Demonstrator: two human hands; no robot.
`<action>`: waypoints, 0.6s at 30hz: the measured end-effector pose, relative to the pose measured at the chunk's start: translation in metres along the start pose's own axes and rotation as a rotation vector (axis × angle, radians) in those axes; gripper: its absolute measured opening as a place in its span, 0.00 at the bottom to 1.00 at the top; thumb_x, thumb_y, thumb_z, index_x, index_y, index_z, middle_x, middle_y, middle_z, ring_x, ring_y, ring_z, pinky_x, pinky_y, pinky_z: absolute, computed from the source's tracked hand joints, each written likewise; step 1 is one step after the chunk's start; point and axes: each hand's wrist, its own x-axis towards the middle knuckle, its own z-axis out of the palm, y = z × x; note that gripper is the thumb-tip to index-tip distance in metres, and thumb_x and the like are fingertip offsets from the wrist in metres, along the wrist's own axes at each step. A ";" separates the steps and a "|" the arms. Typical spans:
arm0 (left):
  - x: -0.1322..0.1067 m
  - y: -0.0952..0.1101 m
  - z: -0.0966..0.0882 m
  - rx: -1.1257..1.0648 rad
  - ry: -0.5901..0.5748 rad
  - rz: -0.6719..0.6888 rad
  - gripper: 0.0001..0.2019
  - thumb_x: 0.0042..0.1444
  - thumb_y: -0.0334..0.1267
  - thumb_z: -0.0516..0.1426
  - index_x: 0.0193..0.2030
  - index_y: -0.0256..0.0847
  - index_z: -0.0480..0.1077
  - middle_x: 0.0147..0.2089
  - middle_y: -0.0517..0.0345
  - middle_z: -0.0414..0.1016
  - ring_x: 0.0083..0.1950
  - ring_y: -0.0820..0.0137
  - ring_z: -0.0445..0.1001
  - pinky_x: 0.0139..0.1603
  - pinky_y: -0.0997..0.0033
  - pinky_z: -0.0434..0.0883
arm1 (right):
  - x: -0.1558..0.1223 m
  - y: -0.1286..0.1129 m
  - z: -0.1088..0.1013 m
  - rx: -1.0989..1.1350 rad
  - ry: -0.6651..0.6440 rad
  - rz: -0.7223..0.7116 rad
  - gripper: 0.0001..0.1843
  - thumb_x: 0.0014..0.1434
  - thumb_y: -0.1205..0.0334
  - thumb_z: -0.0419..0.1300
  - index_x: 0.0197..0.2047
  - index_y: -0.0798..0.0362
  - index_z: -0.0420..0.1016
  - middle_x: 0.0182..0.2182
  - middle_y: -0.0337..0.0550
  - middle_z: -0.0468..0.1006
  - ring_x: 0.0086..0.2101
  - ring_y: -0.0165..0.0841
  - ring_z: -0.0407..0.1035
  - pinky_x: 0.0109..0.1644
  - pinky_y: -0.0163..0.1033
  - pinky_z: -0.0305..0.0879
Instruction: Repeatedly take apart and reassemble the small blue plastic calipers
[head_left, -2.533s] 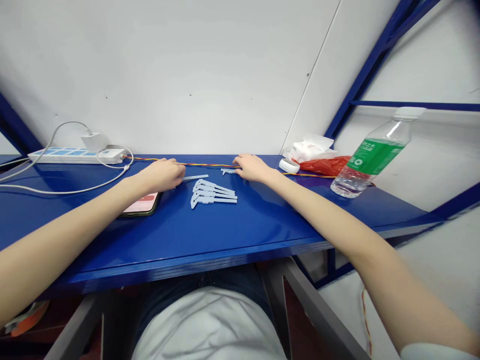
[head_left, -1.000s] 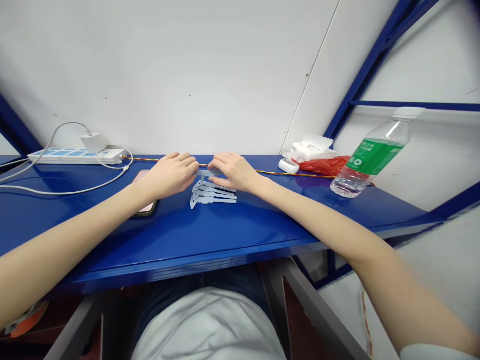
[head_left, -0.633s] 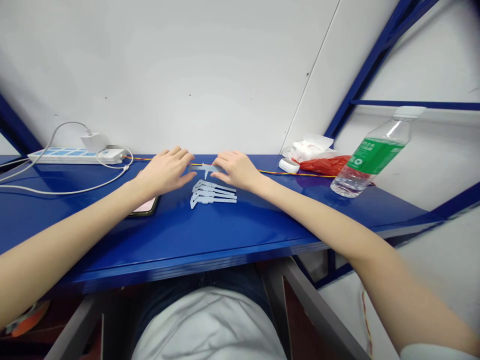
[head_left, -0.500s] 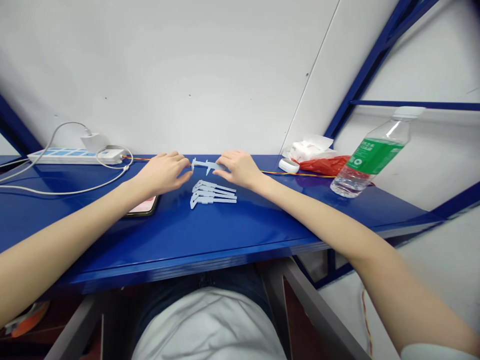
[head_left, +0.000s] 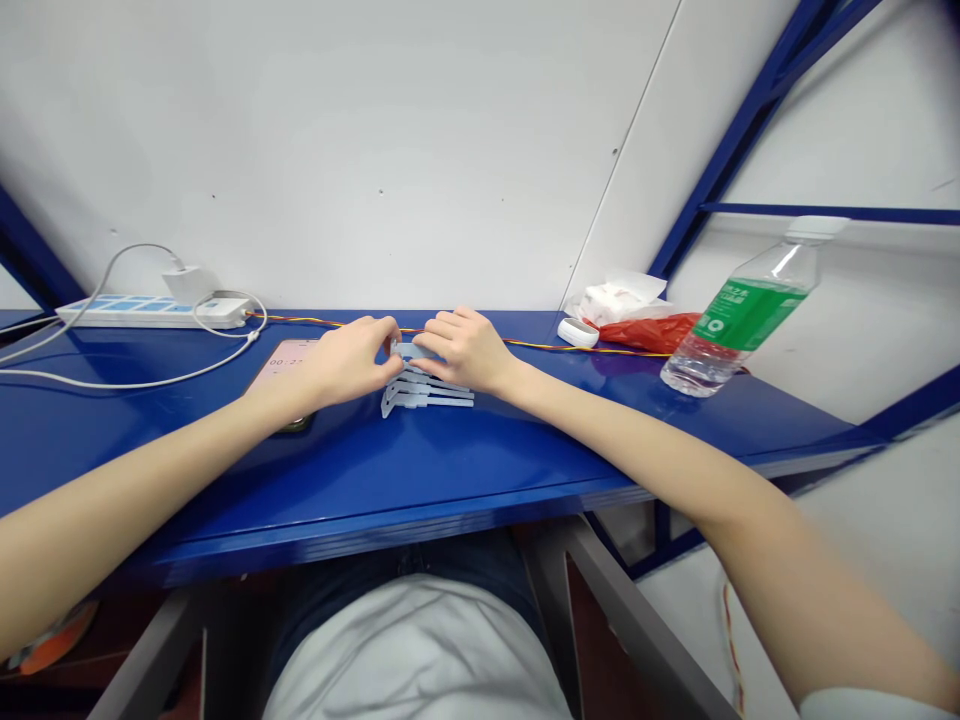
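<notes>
A light grey vernier caliper [head_left: 409,351] lies level between my two hands, just over the far side of a row of similar calipers [head_left: 420,400]. My left hand [head_left: 351,358] pinches its jaw end with thumb and fingertips. At the other end, the fingers of my right hand [head_left: 471,350] close around its beam and hide much of it. The row rests on the blue table [head_left: 360,470], jaws to the left and beams to the right. Whether the held caliper touches the row, I cannot tell.
A phone [head_left: 289,355] showing a timer lies partly under my left wrist. Behind it are a white power strip [head_left: 150,312] and cable. To the right stand a water bottle [head_left: 739,315], a red bag [head_left: 649,330] and a small white device [head_left: 577,332]. A thin wire runs along the back.
Both hands have brought the caliper nearer to me, from behind the row to over its far side. My hands are closer together, and more of the phone shows.
</notes>
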 end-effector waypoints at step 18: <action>0.003 -0.023 -0.004 -0.042 -0.029 -0.054 0.14 0.54 0.42 0.47 0.37 0.40 0.70 0.39 0.52 0.77 0.39 0.63 0.74 0.41 0.65 0.68 | -0.004 0.013 0.004 0.096 0.023 0.222 0.15 0.62 0.53 0.54 0.37 0.56 0.75 0.33 0.47 0.77 0.36 0.35 0.65 0.40 0.40 0.52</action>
